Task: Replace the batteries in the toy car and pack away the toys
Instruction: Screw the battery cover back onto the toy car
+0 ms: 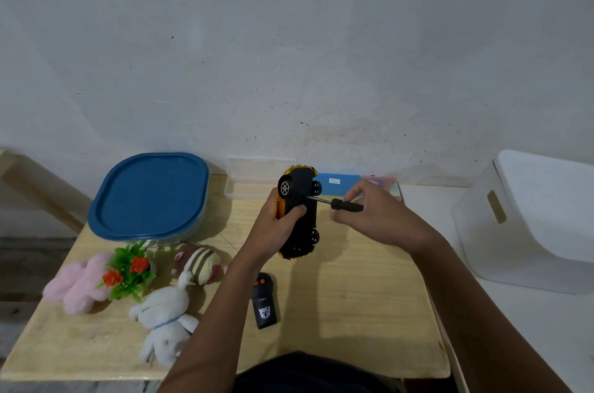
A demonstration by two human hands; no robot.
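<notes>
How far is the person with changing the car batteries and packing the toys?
Nothing looks finished. In hand: the left hand holds the toy car underside up, the right hand holds the screwdriver tip against it. Left: swapping batteries, then packing the white plush, remote and other toys lying on the table beside the lidded blue container.

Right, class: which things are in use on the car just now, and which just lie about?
In use: car, screwdriver, left hand, right hand.
Lying about: remote, pink plush, striped plush, white plush, plant, tub, bin.
</notes>
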